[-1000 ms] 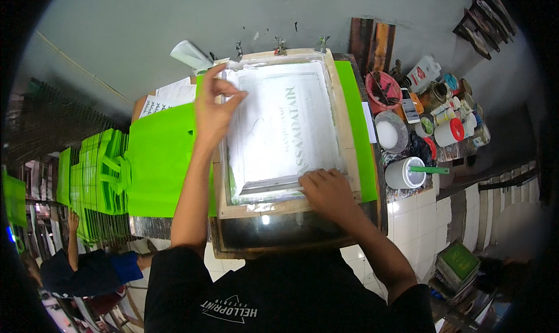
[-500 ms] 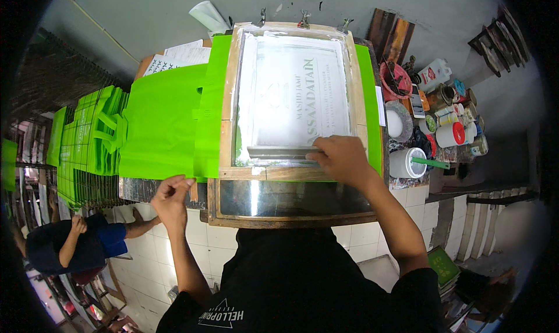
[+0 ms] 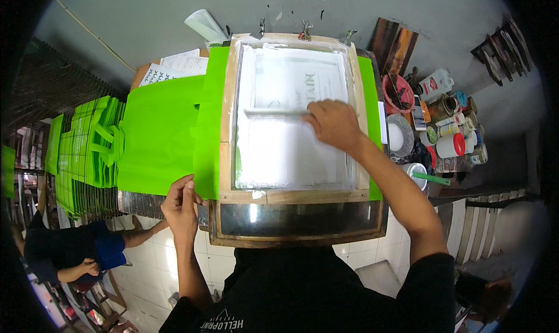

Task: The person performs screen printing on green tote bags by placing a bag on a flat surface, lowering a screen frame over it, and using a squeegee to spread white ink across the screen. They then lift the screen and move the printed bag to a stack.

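A wooden-framed printing screen lies over green fabric on the table, its mesh coated white with faint green lettering showing through toward the right. Gripped in my right hand is a squeegee, set crosswise on the upper half of the mesh. My left hand hovers near the lower edge of the green fabric, left of the screen. Its fingers are curled together, with nothing visible in them. A flat green bag lies left of the screen.
Left stands a wire rack with several green bags. Clips sit at the screen's far edge. On the right are a pink bucket, jars and a white tub with a green-handled tool. Another person is at lower left.
My right hand has pushed the squeegee from the near end of the mesh to its upper half. White now covers much of the lettering. My left hand stays beside the screen.
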`<state>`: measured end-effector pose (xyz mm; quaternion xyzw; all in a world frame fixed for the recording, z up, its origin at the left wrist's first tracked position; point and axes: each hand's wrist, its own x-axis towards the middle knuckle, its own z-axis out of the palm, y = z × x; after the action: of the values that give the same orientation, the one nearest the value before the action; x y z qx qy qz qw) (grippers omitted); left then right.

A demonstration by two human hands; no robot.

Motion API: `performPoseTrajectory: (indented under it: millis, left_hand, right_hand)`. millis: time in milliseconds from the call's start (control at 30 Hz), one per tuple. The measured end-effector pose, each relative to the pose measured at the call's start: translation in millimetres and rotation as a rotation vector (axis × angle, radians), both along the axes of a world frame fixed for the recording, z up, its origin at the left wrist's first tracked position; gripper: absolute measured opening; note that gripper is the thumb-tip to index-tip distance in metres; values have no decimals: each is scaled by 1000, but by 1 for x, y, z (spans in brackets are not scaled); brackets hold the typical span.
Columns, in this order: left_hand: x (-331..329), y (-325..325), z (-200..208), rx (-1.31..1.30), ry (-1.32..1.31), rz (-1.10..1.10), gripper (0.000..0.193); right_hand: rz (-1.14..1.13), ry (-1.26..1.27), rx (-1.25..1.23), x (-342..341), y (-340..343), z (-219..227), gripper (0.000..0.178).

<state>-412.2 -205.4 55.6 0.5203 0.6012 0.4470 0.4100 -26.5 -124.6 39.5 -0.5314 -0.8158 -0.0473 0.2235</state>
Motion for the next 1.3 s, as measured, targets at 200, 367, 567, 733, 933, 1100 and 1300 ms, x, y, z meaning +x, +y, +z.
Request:
performPoseTrajectory:
  millis: [200, 367, 567, 733, 933, 1100, 1300]
  left_hand:
    - [28, 22, 9, 178, -55, 83, 19]
    - [38, 66, 16, 196, 131, -36, 19]
    - [113, 188, 45, 397, 271, -310, 31]
    - [168, 305, 16, 624, 489, -499, 37]
    - [180, 309, 5, 382, 650, -585, 32]
    - [166, 276, 1, 399, 611, -587, 29]
    - [149, 221, 8, 289, 598, -600, 28]
  right_hand:
    - [-118, -82, -125, 45, 122, 5, 31]
    - [-184, 5, -445, 55, 169, 51, 42]
    - [-314, -47, -231, 59, 194, 28, 49]
    - [-385, -85, -165, 26, 176, 22, 59]
    - [-390, -143, -210, 31, 152, 16, 64]
    - [-347, -129, -184, 23, 120, 14, 65]
    - [-348, -126, -305, 4, 71, 22, 64]
